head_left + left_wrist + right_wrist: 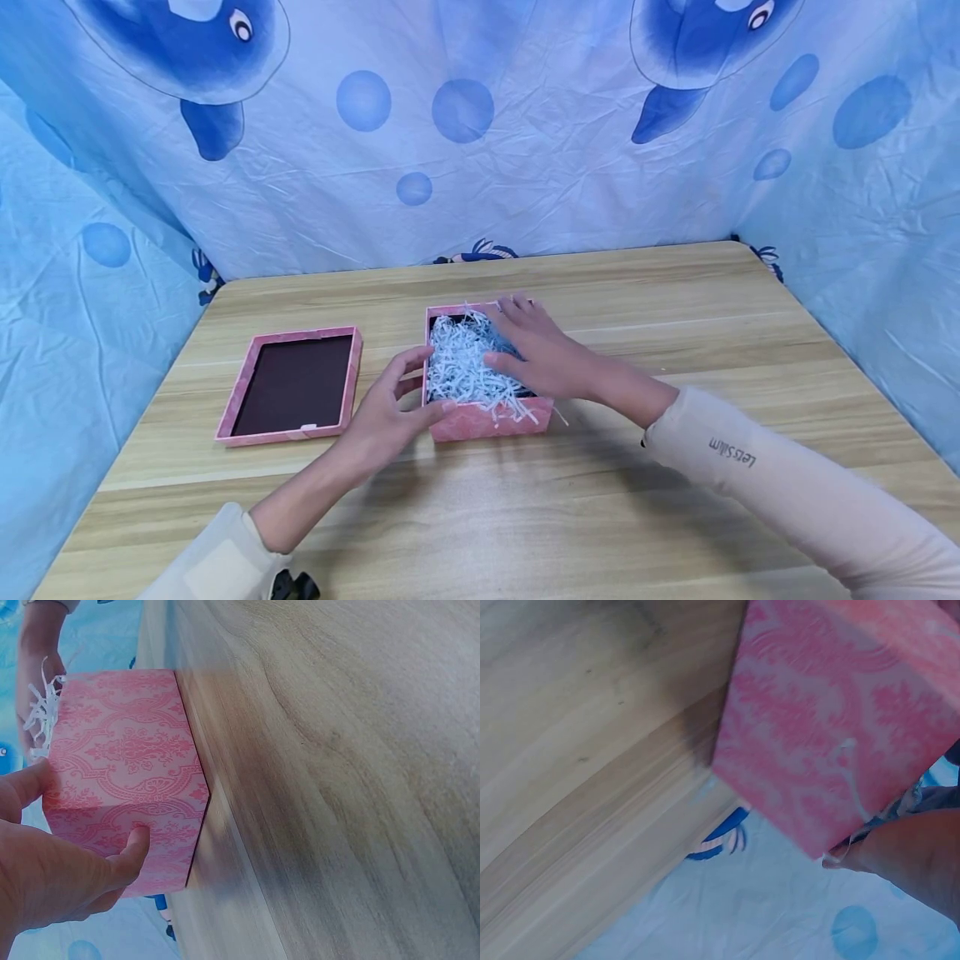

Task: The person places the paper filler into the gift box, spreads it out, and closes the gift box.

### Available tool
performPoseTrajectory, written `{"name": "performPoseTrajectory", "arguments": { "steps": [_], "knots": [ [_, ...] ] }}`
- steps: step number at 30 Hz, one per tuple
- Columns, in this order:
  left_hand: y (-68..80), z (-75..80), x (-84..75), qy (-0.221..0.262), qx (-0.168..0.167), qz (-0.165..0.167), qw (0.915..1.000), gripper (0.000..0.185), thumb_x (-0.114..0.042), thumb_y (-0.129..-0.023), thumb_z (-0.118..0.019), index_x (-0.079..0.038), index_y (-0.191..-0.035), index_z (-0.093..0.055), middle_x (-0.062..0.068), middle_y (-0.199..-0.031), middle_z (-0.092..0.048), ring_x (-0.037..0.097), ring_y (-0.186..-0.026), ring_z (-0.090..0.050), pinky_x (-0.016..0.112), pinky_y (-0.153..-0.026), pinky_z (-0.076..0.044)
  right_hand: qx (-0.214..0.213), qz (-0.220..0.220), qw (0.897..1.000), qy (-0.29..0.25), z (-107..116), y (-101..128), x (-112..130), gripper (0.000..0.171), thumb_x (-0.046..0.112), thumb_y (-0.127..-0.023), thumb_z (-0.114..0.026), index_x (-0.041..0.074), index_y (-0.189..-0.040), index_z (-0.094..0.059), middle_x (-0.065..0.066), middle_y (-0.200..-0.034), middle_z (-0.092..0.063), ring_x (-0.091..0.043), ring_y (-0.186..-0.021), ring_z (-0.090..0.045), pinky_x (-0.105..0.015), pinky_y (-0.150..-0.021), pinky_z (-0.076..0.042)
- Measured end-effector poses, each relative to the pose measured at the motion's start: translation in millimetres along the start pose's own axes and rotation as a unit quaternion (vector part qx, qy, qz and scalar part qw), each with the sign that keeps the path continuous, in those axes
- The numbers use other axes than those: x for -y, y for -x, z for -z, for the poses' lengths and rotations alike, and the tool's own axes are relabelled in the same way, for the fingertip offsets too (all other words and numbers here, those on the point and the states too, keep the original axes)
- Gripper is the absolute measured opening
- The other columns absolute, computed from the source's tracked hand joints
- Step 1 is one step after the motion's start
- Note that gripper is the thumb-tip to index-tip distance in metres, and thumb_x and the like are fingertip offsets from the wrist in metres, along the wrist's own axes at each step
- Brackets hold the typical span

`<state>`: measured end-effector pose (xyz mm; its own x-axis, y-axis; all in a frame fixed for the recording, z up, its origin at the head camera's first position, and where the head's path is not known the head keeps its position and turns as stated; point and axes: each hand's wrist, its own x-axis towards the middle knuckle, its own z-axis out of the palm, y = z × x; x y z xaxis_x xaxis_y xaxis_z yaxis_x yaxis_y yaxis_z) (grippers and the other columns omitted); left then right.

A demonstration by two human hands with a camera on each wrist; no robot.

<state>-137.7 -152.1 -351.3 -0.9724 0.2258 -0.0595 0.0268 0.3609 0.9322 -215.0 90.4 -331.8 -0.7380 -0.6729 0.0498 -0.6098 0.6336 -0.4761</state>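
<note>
A pink patterned box (491, 421) stands on the table, filled with pale blue shredded paper (468, 358). My left hand (386, 417) holds the box at its near left corner, the thumb at the front rim and the fingers along the left side. In the left wrist view, that hand (67, 870) lies against the patterned wall. Over the right half of the paper, my right hand (543, 354) rests with fingers extended toward the far rim. Some paper strands (45, 720) stick out over the box's edge.
To the left lies the pink box lid (288, 336), its dark inside facing up. The wooden table (675, 333) extends to a blue curtain (562, 192) with whale prints behind it. A few strands hang over the box's front right corner.
</note>
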Motion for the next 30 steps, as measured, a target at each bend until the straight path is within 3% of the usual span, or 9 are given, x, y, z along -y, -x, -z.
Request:
{"name": "performPoseTrajectory", "arguments": {
  "steps": [11, 20, 30],
  "knots": [
    [-0.2, 1.0, 1.0, -0.004, 0.002, -0.002, 1.0000, 0.070, -0.024, -0.089, -0.071, -0.018, -0.146, -0.032, 0.008, -0.149, -0.034, 0.035, -0.136, -0.036, 0.050, -0.105, -0.039, 0.078, 0.014, 0.995, 0.065, -5.7, -1.4, 22.9, 0.070, 0.056, -0.100, -0.028, 0.020, -0.156, -0.004, -0.011, -0.161, 0.005, -0.031, -0.146, 0.008, -0.052, -0.117, 0.001],
    [-1.4, 0.5, 2.0, 0.001, 0.002, -0.002, 1.0000, 0.070, -0.023, -0.088, -0.072, -0.018, -0.146, -0.033, 0.008, -0.149, -0.034, 0.035, -0.136, -0.036, 0.049, -0.104, -0.040, 0.167, -0.005, 0.981, 0.101, -8.9, -17.1, 31.0, 0.065, 0.046, -0.103, -0.034, 0.025, -0.155, -0.002, -0.009, -0.161, 0.008, -0.028, -0.146, 0.010, -0.054, -0.116, 0.000],
    [-1.6, 0.9, 0.5, -0.003, 0.002, 0.006, 1.0000, 0.072, -0.027, -0.088, -0.072, -0.021, -0.146, -0.032, 0.004, -0.151, -0.031, 0.034, -0.137, -0.035, 0.051, -0.103, -0.041, 0.233, -0.004, 0.966, 0.113, -12.1, -35.0, 24.7, 0.060, 0.037, -0.104, -0.033, 0.034, -0.154, 0.001, 0.005, -0.160, 0.015, -0.022, -0.145, 0.017, -0.056, -0.115, 0.003]
  ]
}}
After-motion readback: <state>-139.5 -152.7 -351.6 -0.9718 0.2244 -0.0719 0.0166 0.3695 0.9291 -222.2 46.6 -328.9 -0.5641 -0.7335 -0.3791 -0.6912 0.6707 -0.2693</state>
